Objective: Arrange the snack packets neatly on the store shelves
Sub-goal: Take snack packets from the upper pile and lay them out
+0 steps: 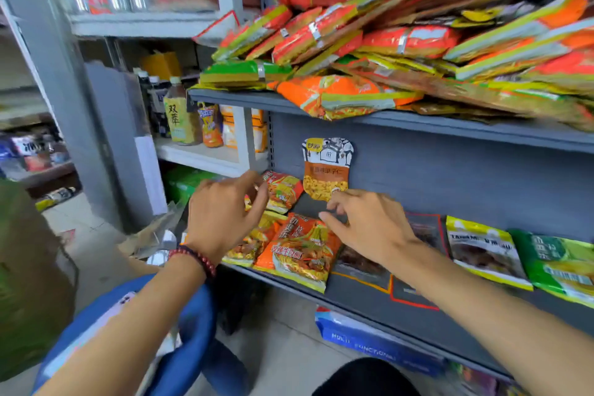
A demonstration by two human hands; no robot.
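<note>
On the lower shelf (pixel 369 305) three orange snack packets (pixel 299 251) sit at the left, with one brown-and-white packet (pixel 326 170) upright against the back panel. The left hand (pixel 221 215) touches the edge of the leaning orange one and the right hand (pixel 363 225) touches the upright packet's bottom edge. Whether either hand pinches its packet I cannot tell. One yellow-green packet (pixel 485 251) and one green packet (pixel 559 267) lie further right.

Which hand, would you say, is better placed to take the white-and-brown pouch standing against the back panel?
Likely the right hand: it reaches just under the pouch, while the left hand is at the orange packet beside it.
</note>
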